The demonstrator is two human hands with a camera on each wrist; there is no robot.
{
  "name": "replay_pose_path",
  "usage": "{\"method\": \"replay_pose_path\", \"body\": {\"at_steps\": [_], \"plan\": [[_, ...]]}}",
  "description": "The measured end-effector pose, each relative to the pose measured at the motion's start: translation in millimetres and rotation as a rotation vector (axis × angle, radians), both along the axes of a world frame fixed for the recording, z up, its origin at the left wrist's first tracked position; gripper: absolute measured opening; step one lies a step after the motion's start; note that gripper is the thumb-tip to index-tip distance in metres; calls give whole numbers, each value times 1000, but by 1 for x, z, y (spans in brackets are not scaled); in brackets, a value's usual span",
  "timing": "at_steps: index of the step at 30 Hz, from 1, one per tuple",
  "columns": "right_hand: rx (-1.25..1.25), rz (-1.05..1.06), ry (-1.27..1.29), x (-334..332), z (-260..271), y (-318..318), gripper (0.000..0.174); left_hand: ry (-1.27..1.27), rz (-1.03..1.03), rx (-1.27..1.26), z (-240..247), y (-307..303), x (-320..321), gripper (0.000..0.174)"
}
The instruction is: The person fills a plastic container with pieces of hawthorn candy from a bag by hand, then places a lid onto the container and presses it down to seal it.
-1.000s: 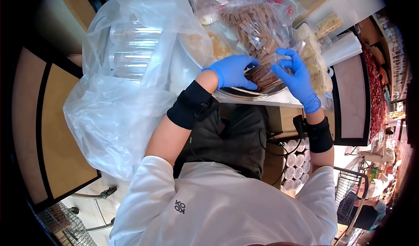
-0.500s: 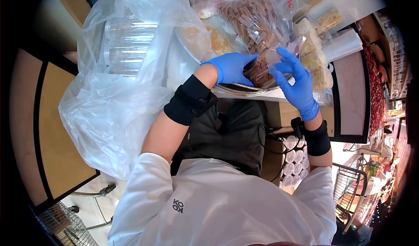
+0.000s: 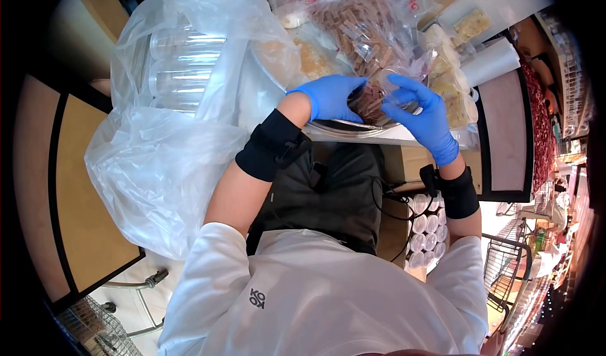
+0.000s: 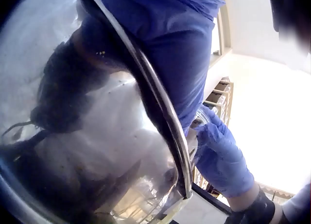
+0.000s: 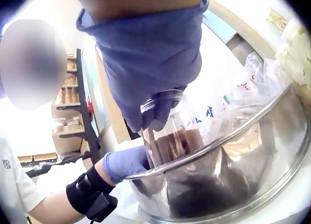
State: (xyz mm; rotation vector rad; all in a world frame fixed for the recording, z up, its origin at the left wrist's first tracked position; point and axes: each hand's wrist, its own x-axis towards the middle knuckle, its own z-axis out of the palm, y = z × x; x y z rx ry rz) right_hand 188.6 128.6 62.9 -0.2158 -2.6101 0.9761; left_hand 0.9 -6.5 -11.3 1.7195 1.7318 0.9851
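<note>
A clear plastic jar (image 5: 187, 115) with flat brown sticks (image 5: 180, 142) inside stands over the rim of a shiny metal bowl (image 5: 243, 180). My left hand (image 3: 328, 97), in a blue glove, curves around the jar's lower left side, its fingertips partly hidden. My right hand (image 3: 421, 113), also gloved in blue, holds the jar near its mouth from the other side, fingers at the rim. Right behind the hands, a clear bag (image 3: 404, 15) with red print spreads over the bowl, full of brown sticks (image 3: 353, 30).
A large plastic bag (image 3: 164, 160) on the left covers stacked clear jars (image 3: 186, 75). Containers of pale yellow food (image 3: 451, 72) and a white roll (image 3: 491, 62) are to the right. Lidded clear cups (image 3: 427, 229) fill a box below the table. A shopping cart (image 3: 505, 267) stands at lower right.
My right hand has shifted slightly left, its raised fingers lowering toward the jar. The left hand stays at the jar, nearly still. The view has moved a little.
</note>
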Motion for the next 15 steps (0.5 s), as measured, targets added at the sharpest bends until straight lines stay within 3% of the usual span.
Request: {"method": "replay_pose_path", "body": {"at_steps": [3, 5, 15], "plan": [[-3, 36, 200, -2, -3, 2, 53, -30, 42, -12, 0, 0, 2, 91], [129, -41, 22, 0, 3, -7, 53, -11, 41, -15, -1, 0, 2, 91], [84, 56, -102, -4, 10, -9, 49, 28, 33, -7, -1, -3, 2, 78]]}}
